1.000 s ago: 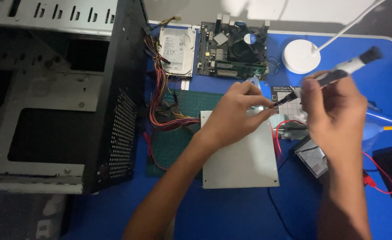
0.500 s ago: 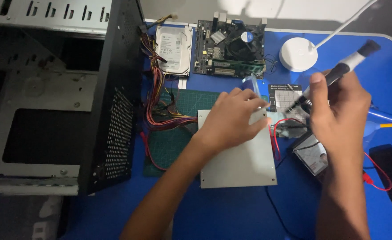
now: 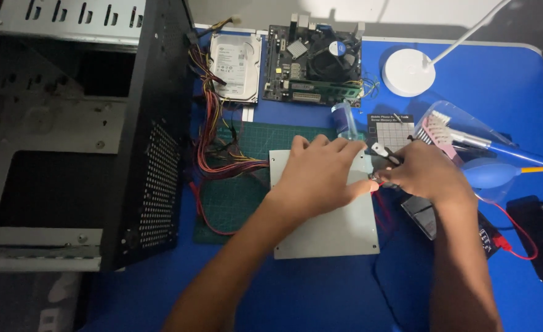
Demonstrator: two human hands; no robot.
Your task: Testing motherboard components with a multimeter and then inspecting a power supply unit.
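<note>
While left hand presses flat, fingers spread, on grey metal plate over green mat, right hand, raised half second ago, now sits low at plate's right edge, fist closed round screwdriver, tip at edge; work looks underway.

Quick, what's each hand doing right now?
Left hand: open, flat on the grey metal panel.
Right hand: closed around a screwdriver.

Motherboard at far edge of blue tabletop. Hard drive just left of it, open PC case further left. White lamp base right of motherboard, green cutting mat nearer than it.
</note>
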